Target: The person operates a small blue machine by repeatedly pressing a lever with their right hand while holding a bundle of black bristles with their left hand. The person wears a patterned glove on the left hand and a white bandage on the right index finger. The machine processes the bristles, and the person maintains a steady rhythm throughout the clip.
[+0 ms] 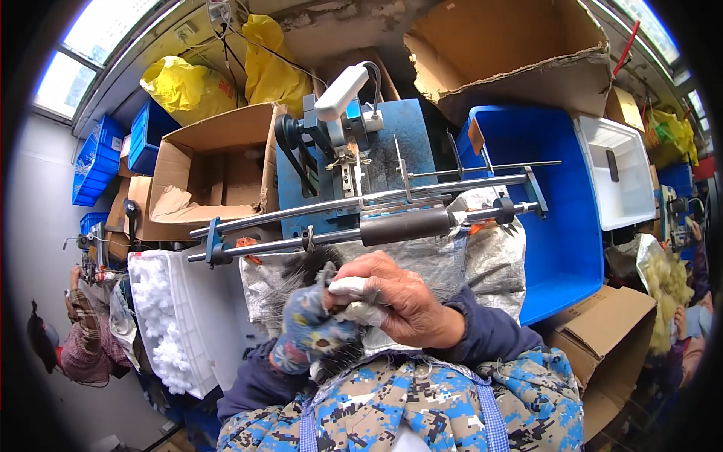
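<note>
My left hand (310, 322), in a blue flowered glove, is closed round a piece of black fur (307, 270). The dark hair sticks out above the glove and also shows below it, near my lap. Against the glove's fingertips, my right hand (403, 303) is closed in a pinch. White wrapping covers some of its fingers. What lies between those fingertips is hidden. Both hands are in front of a blue bench machine (407, 139), nearer to me than its two long metal rods and dark roller (403, 226). A silvery sheet (493, 264) strewn with loose hair hangs beneath the rods.
At left is a white bin (199, 316) of white fluffy pieces; a cardboard box (215, 162) is behind it. On the right are a large blue tub (561, 226), a white tray (621, 177) and another carton (602, 324). Other people work at both far sides.
</note>
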The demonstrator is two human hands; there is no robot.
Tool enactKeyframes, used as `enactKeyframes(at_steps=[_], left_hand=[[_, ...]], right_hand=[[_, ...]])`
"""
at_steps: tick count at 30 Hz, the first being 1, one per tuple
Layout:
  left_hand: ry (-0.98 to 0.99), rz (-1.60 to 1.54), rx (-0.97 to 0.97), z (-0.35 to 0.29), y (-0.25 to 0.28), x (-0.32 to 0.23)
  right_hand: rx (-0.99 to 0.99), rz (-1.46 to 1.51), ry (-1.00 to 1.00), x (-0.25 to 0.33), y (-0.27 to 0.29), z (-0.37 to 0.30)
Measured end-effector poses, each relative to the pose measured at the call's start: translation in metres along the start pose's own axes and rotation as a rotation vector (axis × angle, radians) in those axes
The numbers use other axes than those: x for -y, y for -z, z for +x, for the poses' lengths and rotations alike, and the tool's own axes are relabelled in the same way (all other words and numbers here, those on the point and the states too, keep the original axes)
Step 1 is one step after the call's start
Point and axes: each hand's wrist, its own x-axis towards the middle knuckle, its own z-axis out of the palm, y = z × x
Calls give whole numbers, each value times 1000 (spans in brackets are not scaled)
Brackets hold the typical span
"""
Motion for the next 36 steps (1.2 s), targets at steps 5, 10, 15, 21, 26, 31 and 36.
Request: enactKeyframes(at_steps=[5, 10, 15, 21, 26, 31, 36], left_hand=[[-1, 272, -20, -4, 9, 7], [258, 1113, 93, -25, 70, 103], [435, 1190, 272, -39, 70, 159], [239, 1226, 98, -52, 82, 170], [-91, 992, -52, -49, 82, 120], [-226, 837, -223, -46, 54, 90], [-116, 529, -162, -29, 31, 48]], right_hand=[[-260, 710, -208, 21, 40, 5], [-151, -791, -160, -6, 82, 42], [134, -1317, -264, -78, 62, 87], [181, -1362, -327, -121, 71, 96], [135, -1353, -290, -125, 67, 94], [132, -1314, -250, -129, 68, 93], [114, -1277, -225, -134, 68, 93]])
